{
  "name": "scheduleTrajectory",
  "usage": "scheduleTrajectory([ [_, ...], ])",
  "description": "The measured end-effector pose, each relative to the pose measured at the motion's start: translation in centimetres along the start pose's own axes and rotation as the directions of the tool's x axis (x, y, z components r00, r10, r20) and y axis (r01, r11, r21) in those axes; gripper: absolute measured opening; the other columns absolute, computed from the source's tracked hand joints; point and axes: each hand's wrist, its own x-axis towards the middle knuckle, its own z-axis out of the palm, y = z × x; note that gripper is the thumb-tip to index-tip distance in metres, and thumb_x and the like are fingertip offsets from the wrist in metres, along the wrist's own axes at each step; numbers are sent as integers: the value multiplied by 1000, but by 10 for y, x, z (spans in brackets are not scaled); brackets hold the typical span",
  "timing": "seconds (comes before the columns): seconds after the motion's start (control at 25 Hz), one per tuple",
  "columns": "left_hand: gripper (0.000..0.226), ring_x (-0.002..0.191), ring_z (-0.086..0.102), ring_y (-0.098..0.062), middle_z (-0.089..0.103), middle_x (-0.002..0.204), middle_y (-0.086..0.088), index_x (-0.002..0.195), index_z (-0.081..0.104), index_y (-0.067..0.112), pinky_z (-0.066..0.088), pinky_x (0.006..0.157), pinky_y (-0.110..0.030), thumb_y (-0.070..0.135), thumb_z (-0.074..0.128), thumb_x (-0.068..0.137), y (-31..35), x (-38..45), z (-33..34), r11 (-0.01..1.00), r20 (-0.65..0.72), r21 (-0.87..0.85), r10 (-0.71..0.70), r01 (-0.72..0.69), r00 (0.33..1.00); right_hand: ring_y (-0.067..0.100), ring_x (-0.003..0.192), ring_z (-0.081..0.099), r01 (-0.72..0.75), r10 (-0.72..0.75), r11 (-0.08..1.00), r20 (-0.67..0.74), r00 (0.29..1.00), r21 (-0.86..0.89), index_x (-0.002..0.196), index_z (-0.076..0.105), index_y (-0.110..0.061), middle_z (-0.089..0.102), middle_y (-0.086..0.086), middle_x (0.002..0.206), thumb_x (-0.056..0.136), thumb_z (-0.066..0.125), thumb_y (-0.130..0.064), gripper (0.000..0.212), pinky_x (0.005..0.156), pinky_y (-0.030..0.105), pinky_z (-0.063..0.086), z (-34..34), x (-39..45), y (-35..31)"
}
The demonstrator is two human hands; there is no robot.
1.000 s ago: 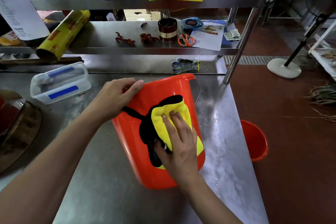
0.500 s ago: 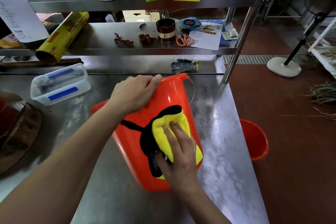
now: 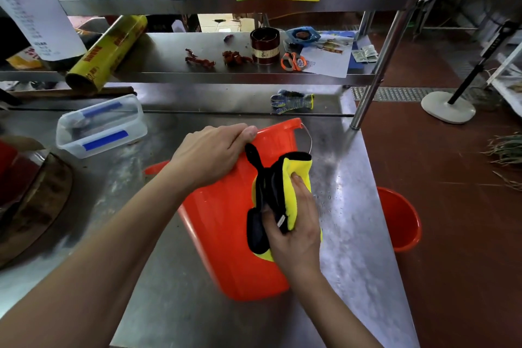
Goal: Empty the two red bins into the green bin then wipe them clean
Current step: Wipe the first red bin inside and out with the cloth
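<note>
Since a second ago, my left hand (image 3: 210,154) has slid up from the bin's side to its rim, and the cloth has travelled up and right across the wall, bunching as it went. Starting at the left, that hand's grip is curled over the rim of the red bin (image 3: 226,223), which lies tipped on its side on the steel worktop (image 3: 175,305), base toward me, mouth toward the shelves. Further right, my right hand (image 3: 293,223) presses the yellow-and-black cloth (image 3: 296,175) against the bin's right flank, fingers bent round the wad and holding it. Well to the right, the second red bin (image 3: 401,223) stands on the floor below the worktop's edge. I cannot see the green bin.

The risks, as I judge them: the bin is round and only my left grip stops it rolling, so a hard push rightward could send it toward the worktop's edge. The worktop looks wet, which would help it skid. The cloth's loose black tail could also drag and smear rather than wipe.
</note>
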Motion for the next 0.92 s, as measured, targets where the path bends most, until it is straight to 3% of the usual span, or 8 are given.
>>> scheduleTrajectory([
  [0.16, 53, 93, 60, -41, 68, 92, -7, 103, 56, 28, 41, 70, -43, 60, 13, 104, 13, -3, 5, 993, -52, 112, 29, -23, 998, 16, 144, 40, 86, -86, 996, -13, 996, -8, 147, 45, -24, 48, 2, 151, 86, 73, -27, 68, 110, 51, 41, 8, 34, -12],
  [0.28, 51, 93, 62, -39, 68, 90, -4, 111, 56, 32, 40, 66, -42, 58, 12, 105, 12, -5, 8, 985, -79, 172, 38, -24, 996, 17, 143, 41, 131, -132, 991, -13, 991, -34, 144, 48, -18, 50, 6, 148, 83, 78, -23, 68, 108, 53, 42, 11, 40, -14],
  [0.36, 42, 87, 64, -36, 66, 85, -1, 104, 52, 31, 43, 62, -42, 53, 16, 107, 9, -9, 13, 977, -114, 212, 63, -38, 991, 16, 143, 40, 148, -148, 988, -13, 989, -47, 144, 46, -20, 49, 5, 148, 82, 79, -21, 70, 107, 52, 43, 10, 36, -12],
  [0.48, 47, 82, 63, -28, 61, 87, 2, 97, 53, 26, 41, 57, -38, 52, 15, 108, 0, -12, 20, 962, -244, 255, 162, -98, 956, 16, 145, 39, 181, -181, 981, 2, 983, -63, 145, 45, -20, 47, 4, 150, 82, 79, -19, 72, 107, 53, 43, 9, 29, -9],
  [0.68, 51, 76, 51, -26, 63, 93, 1, 114, 65, 22, 42, 73, -39, 46, 21, 110, -12, -11, 23, 906, -344, 350, 361, -238, 867, 18, 146, 38, 193, -190, 978, 36, 981, -77, 145, 50, -16, 46, 3, 151, 83, 76, -20, 67, 109, 52, 42, 7, 19, -3],
  [0.92, 53, 75, 50, -23, 72, 97, 5, 118, 63, 23, 33, 78, -38, 48, 18, 109, -16, -16, 16, 908, -317, 335, 359, -250, 878, 15, 144, 40, 86, -86, 996, 50, 995, -11, 153, 31, -43, 43, -6, 152, 84, 67, -26, 79, 115, 32, 37, -10, -17, 21],
])
